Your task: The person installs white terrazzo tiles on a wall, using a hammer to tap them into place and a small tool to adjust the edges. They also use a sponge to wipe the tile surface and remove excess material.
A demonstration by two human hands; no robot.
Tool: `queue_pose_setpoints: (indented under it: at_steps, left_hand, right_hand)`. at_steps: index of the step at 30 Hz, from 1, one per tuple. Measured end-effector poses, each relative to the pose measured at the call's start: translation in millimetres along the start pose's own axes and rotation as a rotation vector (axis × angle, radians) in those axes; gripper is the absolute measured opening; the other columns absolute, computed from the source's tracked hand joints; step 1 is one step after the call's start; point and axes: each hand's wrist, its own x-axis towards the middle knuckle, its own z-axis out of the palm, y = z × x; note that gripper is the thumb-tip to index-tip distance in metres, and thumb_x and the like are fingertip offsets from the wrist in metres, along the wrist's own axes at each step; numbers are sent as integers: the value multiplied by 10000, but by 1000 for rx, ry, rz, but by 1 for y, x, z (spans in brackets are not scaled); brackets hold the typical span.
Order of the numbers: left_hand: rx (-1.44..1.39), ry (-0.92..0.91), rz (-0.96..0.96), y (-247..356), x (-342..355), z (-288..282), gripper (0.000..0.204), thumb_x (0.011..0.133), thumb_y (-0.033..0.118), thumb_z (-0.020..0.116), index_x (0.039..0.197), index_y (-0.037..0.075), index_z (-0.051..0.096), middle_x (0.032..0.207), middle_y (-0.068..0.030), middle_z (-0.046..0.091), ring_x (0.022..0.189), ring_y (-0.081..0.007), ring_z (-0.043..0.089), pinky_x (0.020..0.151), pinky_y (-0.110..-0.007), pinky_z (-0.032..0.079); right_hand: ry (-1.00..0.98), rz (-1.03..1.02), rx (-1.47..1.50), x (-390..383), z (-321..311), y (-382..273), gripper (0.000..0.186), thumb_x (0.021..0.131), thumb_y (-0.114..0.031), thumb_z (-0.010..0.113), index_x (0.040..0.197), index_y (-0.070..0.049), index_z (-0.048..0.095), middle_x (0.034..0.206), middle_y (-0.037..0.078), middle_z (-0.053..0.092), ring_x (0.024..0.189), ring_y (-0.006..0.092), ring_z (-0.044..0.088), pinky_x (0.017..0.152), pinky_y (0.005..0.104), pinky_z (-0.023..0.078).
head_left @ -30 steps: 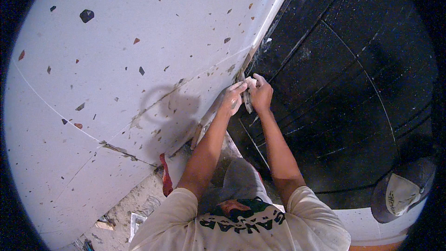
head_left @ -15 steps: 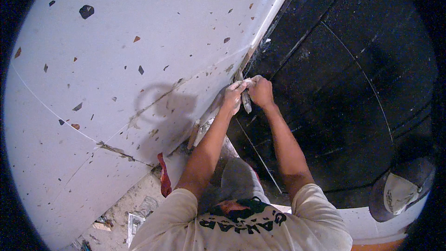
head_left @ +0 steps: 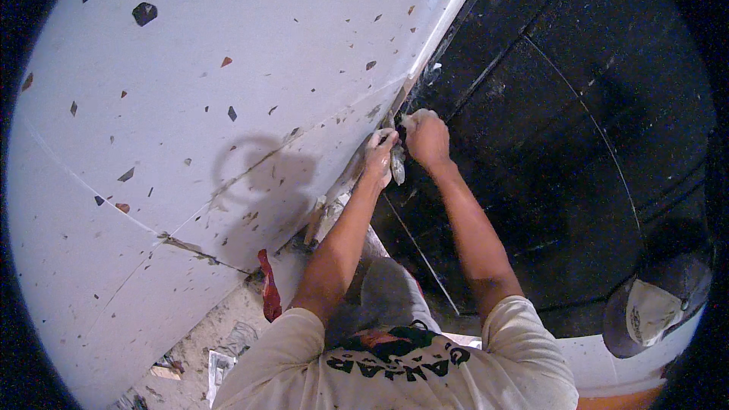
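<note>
My left hand point(head_left: 379, 156) is closed at the edge where a white speckled slab meets a black tiled surface. A narrow grey tool point(head_left: 398, 165), smeared with a pale coating, hangs from its fingers; I cannot make out its exact kind. Pale residue coats the fingertips. Just to the right, my right hand point(head_left: 427, 139) is closed over the black surface, fingers bent in. A small whitish bit shows at its fingertips, too small to name. A gap separates the two hands.
The white slab point(head_left: 175, 129) with dark and brown chips fills the left. Black tiles point(head_left: 547, 159) with pale joint lines cover the right. A red cloth-like piece point(head_left: 269, 287) lies lower left, above rubble point(head_left: 199, 338). A cap point(head_left: 654, 313) is at the lower right.
My hands, close together before, have moved apart. The right hand has shifted slightly up, away from the left. The grey tool has moved slightly left with the left hand.
</note>
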Motion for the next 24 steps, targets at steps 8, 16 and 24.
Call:
queue_pose_setpoints:
  at_steps: [8,16,24]
  left_hand:
    - [-94,72,-66,0,1,6,223,910,81,612,1079,62,466,807,-64,587,633,-176,572,522,-338,501]
    - [-127,100,-69,9,-2,5,250,858,52,640,1028,71,458,802,-72,590,586,-179,551,512,-350,495]
    - [-151,123,-115,2,4,5,316,831,60,693,1066,63,480,789,-64,588,596,-180,564,525,-350,507]
  right_hand:
    - [186,100,-87,50,8,-8,230,894,-221,558,825,-11,622,849,222,651,780,420,657,707,521,531]
    - [154,215,-163,68,11,-27,182,817,-148,589,834,-4,698,852,221,691,802,400,690,736,485,560]
    - [272,292,-79,68,21,-31,188,831,-190,630,864,-25,713,851,230,688,808,413,676,743,491,543]
